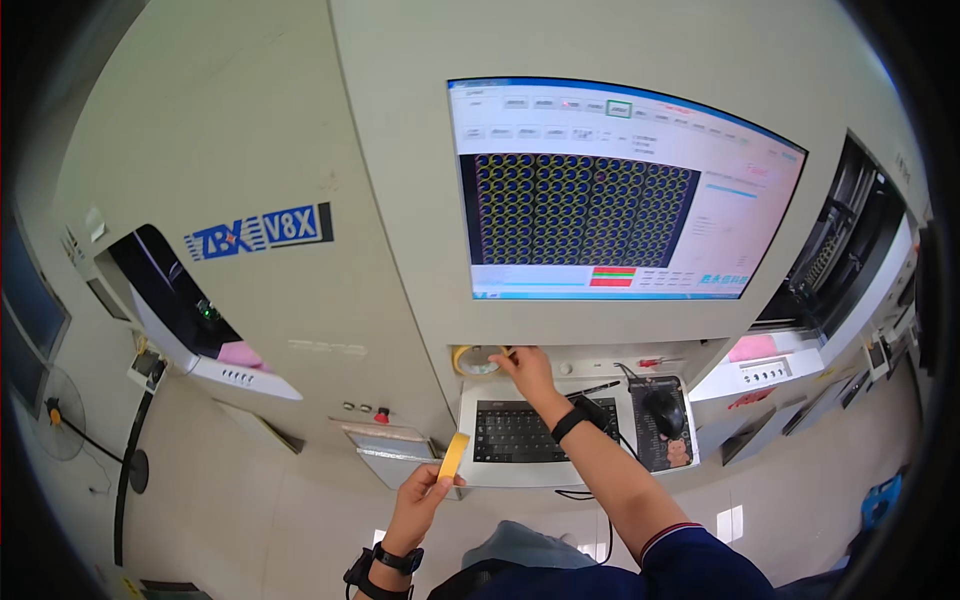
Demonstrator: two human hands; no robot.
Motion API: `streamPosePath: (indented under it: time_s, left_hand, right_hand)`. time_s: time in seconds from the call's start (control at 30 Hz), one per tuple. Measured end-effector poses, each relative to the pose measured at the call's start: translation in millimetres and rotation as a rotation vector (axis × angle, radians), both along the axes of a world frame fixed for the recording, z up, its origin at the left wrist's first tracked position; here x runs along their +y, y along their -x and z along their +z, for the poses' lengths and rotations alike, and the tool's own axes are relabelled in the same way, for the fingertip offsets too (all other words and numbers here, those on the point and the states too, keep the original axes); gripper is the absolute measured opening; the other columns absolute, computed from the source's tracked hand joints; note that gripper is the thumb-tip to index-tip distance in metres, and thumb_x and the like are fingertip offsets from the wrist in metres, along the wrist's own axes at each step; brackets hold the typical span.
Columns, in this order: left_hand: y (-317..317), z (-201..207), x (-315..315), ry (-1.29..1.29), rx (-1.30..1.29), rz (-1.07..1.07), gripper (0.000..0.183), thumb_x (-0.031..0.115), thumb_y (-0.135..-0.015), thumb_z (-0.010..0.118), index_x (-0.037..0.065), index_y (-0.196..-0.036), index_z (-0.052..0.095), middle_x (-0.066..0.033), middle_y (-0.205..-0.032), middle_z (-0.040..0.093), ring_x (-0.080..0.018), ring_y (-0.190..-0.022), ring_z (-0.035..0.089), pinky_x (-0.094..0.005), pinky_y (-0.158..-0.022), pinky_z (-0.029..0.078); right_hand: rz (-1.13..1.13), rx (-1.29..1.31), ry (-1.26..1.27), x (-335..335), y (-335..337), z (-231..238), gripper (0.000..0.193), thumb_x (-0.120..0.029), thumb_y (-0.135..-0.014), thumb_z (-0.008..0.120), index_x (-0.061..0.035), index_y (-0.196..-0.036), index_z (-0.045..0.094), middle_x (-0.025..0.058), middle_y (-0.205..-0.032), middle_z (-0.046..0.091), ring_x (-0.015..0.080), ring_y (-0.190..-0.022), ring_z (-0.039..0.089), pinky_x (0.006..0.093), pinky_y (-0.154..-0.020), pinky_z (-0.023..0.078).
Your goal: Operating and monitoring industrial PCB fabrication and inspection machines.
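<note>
My left hand (pixel 415 503) is closed around the lower end of a piece of yellow tape (pixel 454 457), held upright at the left front corner of the keyboard shelf. It shows as a short, wide band; I cannot tell whether it is a loose strip or a roll seen edge-on. Farther back, my right hand (pixel 528 372) reaches over the keyboard (pixel 515 438). Its fingers close on the right rim of a roll of yellow tape (pixel 460 361), which is on the ledge below the screen.
A large screen (pixel 620 190) is set in the pale machine front. Right of the keyboard, a black mouse (pixel 664 411) rests on a dark mat. A pen (pixel 594 388) and a red-handled screwdriver (pixel 650 363) lie behind. A red button (pixel 382 414) sticks out at left.
</note>
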State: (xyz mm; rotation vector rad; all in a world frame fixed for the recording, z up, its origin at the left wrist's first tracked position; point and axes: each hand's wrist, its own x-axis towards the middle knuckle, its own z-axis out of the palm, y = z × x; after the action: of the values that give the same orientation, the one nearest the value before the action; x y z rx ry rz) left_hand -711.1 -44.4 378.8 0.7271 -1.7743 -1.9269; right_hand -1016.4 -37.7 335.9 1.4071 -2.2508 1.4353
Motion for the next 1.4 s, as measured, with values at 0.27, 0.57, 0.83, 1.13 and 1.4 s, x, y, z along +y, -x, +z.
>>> streamPosePath:
  time_s: [0.27,0.57,0.83,1.13,1.4]
  left_hand:
    - [10.6,29.1,14.4,0.005,0.173,-0.096,0.012,0.01,-0.094,0.053,0.001,-0.101,0.053,-0.0068,-0.091,0.064,-0.0128,-0.089,0.06,-0.0259,-0.083,0.045]
    - [51.3,23.2,30.3,0.733,0.068,-0.176,0.011,0.016,-0.088,0.058,0.009,-0.097,0.056,0.0041,-0.083,0.069,-0.0133,-0.081,0.062,-0.0366,-0.097,0.027]
    - [63.5,12.8,48.6,0.524,-0.022,-0.303,0.015,0.018,-0.088,0.058,0.005,-0.094,0.054,-0.0016,-0.079,0.07,-0.0193,-0.072,0.065,-0.0315,-0.074,0.046]
    - [47.6,-19.5,39.0,0.636,-0.137,-0.328,0.038,0.028,-0.093,0.049,-0.001,-0.119,0.053,-0.0199,-0.092,0.064,-0.0299,-0.078,0.063,-0.0362,-0.068,0.05]
    - [38.5,-24.0,29.7,0.845,-0.218,-0.452,0.042,0.031,-0.098,0.038,0.0,-0.125,0.048,-0.0202,-0.093,0.062,-0.034,-0.082,0.061,-0.041,-0.07,0.047]
  right_hand:
    - [-0.053,-0.179,0.122,52.1,-40.5,39.8,0.033,-0.014,-0.085,0.064,-0.0026,-0.114,0.052,0.0104,-0.094,0.059,0.0193,-0.078,0.061,0.0304,-0.068,0.048]
    - [0.209,0.126,0.105,140.6,-117.4,89.1,0.031,-0.014,-0.077,0.07,-0.0089,-0.107,0.064,0.0077,-0.105,0.059,0.0258,-0.093,0.057,0.0342,-0.08,0.046]
    - [0.051,0.137,0.058,172.7,-122.9,74.4,0.012,-0.016,-0.083,0.062,-0.0112,-0.094,0.063,0.0014,-0.091,0.06,0.0205,-0.084,0.059,0.032,-0.071,0.043]
    - [0.115,0.208,-0.287,179.4,-133.5,33.1,0.009,-0.021,-0.085,0.056,-0.0128,-0.09,0.056,0.0018,-0.087,0.056,0.0207,-0.081,0.057,0.0338,-0.072,0.04]
    - [0.131,0.137,-0.268,177.6,-140.0,29.8,0.021,-0.03,-0.078,0.059,-0.0144,-0.091,0.058,0.0043,-0.088,0.056,0.0248,-0.085,0.057,0.0384,-0.072,0.04]
